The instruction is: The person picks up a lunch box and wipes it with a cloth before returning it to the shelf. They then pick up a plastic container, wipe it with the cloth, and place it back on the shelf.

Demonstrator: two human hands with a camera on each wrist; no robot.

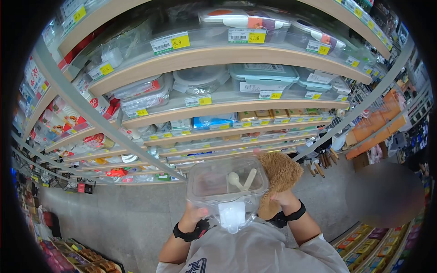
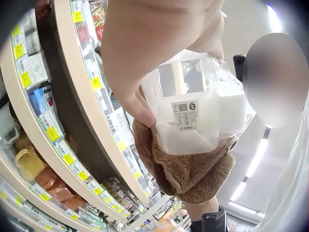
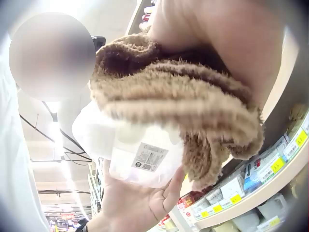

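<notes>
From my distant place, I see the left hand (image 1: 196, 212) holding the clear lidded container (image 1: 207, 178) at its left near corner, the fingers curved around its side. The container is in the air, close before the shirt (image 1: 241, 252) and below the long front edges of the shelf (image 1: 236, 56). The right hand (image 1: 283, 198) holds the brown plush cloth (image 1: 281, 172), which presses on the container's right edge; the cloth hides most of these fingers, so I cannot tell how narrow they are. In the right half of the lid I see a pale spoon (image 1: 235, 180) and one more pale straight piece (image 1: 250, 179). A white tab (image 1: 232, 216) hangs over the near edge, and the left wrist view shows a barcode label (image 2: 186, 115) on the bottom. For moving, I find room over the grey floor (image 1: 132, 209), left of the left hand. The grey post (image 1: 102, 120) comes down near the far left corner of the container. Higher up, a blue-lidded box (image 1: 263, 73) and a round clear box (image 1: 200, 75) stand just behind a shelf board's front edge.
</notes>
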